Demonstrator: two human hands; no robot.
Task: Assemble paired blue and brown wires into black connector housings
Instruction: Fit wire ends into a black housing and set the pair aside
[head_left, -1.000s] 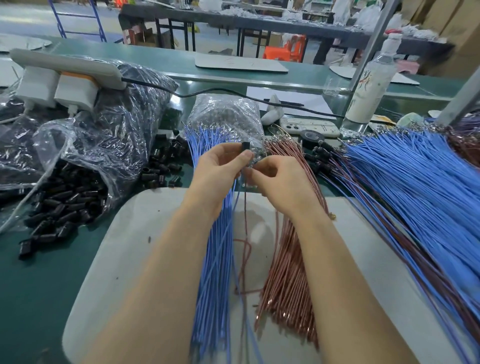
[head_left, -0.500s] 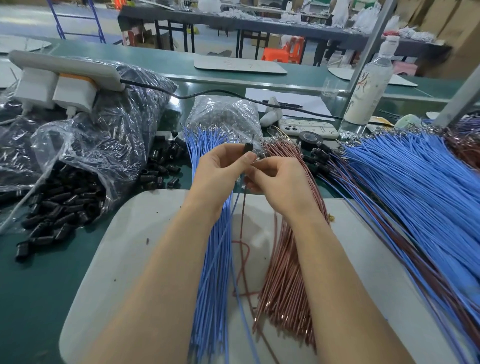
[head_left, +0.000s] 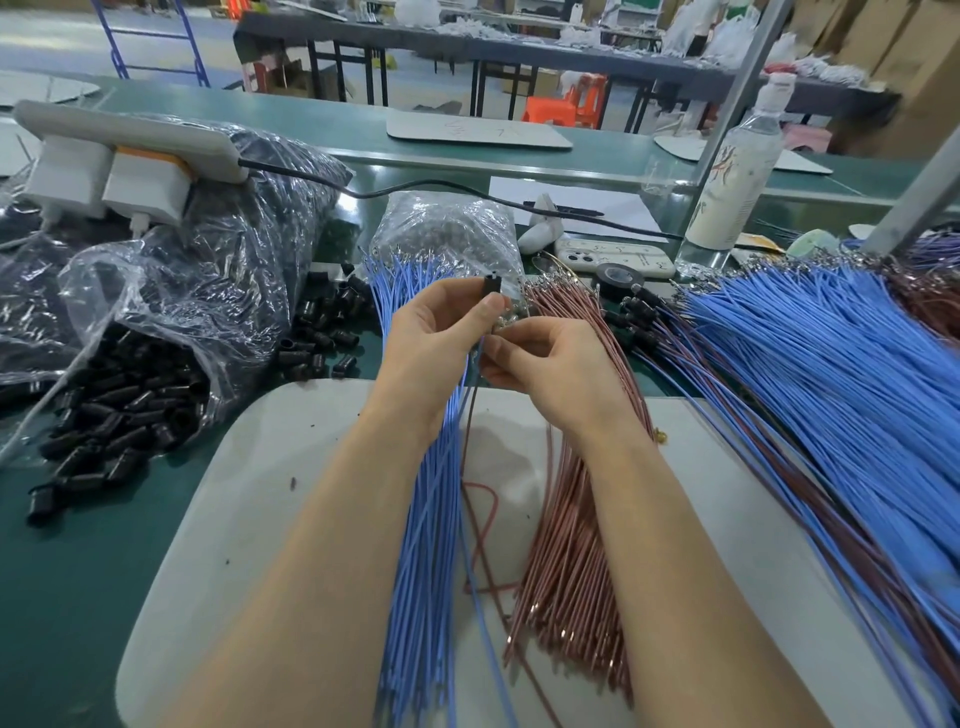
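Atop the left grip, pinched at its fingertips, stands the black connector housing; just below, the right grip pinches a blue wire and brown wire, seemingly mid-insertion, next needing a straight push home.

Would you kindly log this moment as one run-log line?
phase: insertion | left hand: pinches black housing | right hand: pinches wires below it | seating: not visible
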